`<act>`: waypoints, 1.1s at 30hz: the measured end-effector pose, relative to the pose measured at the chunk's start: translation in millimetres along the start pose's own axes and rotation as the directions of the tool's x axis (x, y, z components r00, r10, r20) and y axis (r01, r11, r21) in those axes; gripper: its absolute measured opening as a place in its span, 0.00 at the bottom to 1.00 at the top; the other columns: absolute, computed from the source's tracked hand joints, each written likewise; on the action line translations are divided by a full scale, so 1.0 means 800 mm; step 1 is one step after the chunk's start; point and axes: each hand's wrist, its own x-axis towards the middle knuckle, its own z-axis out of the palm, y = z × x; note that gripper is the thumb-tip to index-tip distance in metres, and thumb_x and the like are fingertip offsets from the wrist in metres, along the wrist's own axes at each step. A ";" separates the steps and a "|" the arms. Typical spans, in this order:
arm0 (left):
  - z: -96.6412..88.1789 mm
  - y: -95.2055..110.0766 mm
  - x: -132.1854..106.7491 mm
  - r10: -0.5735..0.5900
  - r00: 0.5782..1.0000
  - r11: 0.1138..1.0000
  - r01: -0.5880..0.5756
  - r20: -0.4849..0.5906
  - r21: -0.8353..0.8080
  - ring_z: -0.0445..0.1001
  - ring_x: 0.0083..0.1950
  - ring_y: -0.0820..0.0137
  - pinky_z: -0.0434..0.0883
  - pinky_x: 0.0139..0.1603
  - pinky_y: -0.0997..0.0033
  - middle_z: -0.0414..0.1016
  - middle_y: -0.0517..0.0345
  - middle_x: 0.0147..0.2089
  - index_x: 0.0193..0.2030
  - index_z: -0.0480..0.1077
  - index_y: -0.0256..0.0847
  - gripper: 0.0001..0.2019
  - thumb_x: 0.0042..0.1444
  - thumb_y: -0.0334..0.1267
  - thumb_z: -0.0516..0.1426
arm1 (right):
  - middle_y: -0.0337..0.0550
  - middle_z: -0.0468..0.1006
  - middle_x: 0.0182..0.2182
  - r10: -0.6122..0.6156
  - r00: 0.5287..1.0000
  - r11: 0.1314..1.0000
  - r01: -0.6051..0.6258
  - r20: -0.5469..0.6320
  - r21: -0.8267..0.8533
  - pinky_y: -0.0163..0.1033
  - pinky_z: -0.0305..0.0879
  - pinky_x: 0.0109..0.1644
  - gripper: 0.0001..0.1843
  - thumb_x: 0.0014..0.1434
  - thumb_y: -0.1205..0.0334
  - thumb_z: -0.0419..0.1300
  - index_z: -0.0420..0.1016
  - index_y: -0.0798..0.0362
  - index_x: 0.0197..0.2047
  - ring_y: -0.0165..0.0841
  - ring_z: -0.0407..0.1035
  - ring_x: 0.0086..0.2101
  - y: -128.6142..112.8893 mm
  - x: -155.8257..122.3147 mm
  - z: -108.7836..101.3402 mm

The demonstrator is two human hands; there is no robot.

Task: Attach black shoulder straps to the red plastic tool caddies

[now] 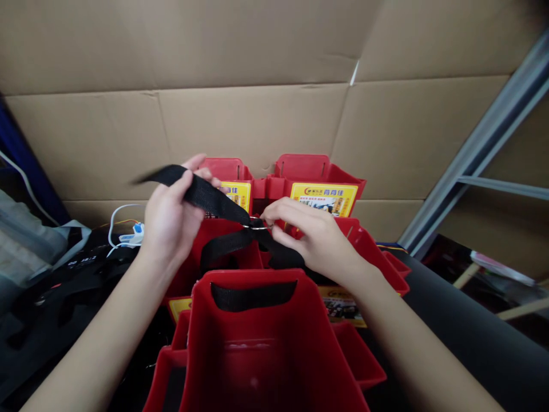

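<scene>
Left grip (171, 220) upright on strap (218, 200)

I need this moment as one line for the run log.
left hand: holds black strap | right hand: pinches metal ring | red container: strap across inner wall

I have open air above the left hand (174, 214) and right hand (317, 232), before the cardboard wall (257, 46). Low ahead, red bins (301, 167) block me; between the hands, black strap (218, 199) and ring (258, 228) bar passage. Rightward, bare counter (463, 320) leaves room before the metal frame (476, 154).
</scene>
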 end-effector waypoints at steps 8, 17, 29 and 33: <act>-0.018 0.030 0.009 0.277 0.918 0.951 -0.305 -0.285 -0.055 0.51 0.19 0.81 0.55 0.20 0.78 0.50 0.66 0.23 0.37 0.64 0.40 0.09 0.56 0.24 0.47 | 0.44 0.76 0.40 -0.057 0.998 0.979 0.063 0.035 -0.194 0.40 0.64 0.42 0.10 0.61 0.66 0.51 0.73 0.50 0.35 0.34 0.70 0.39 0.011 -0.005 -0.020; -0.002 0.027 -0.010 0.158 0.945 0.783 -0.297 0.287 0.547 0.61 0.22 0.77 0.59 0.19 0.76 0.60 0.61 0.21 0.38 0.74 0.38 0.25 0.56 0.58 0.47 | 0.47 0.75 0.41 -0.058 0.998 0.986 0.054 -0.025 -0.159 0.42 0.65 0.41 0.10 0.60 0.65 0.52 0.76 0.49 0.38 0.36 0.69 0.40 0.023 -0.005 -0.022; -0.008 -0.012 -0.005 -0.137 0.898 0.523 -0.293 0.418 0.800 0.73 0.39 0.67 0.69 0.41 0.67 0.77 0.56 0.36 0.33 0.73 0.38 0.09 0.47 0.40 0.61 | 0.42 0.71 0.33 -0.068 0.991 0.998 0.069 -0.115 0.004 0.35 0.63 0.38 0.08 0.60 0.68 0.54 0.75 0.51 0.37 0.28 0.67 0.33 0.017 -0.002 -0.004; -0.007 -0.005 -0.007 -0.225 0.909 0.529 -0.187 0.350 0.828 0.69 0.30 0.73 0.66 0.32 0.73 0.71 0.62 0.27 0.29 0.68 0.37 0.10 0.46 0.42 0.61 | 0.42 0.71 0.33 -0.051 0.992 0.998 0.054 -0.112 0.028 0.35 0.63 0.39 0.08 0.59 0.68 0.54 0.75 0.52 0.38 0.28 0.67 0.33 0.017 -0.001 -0.002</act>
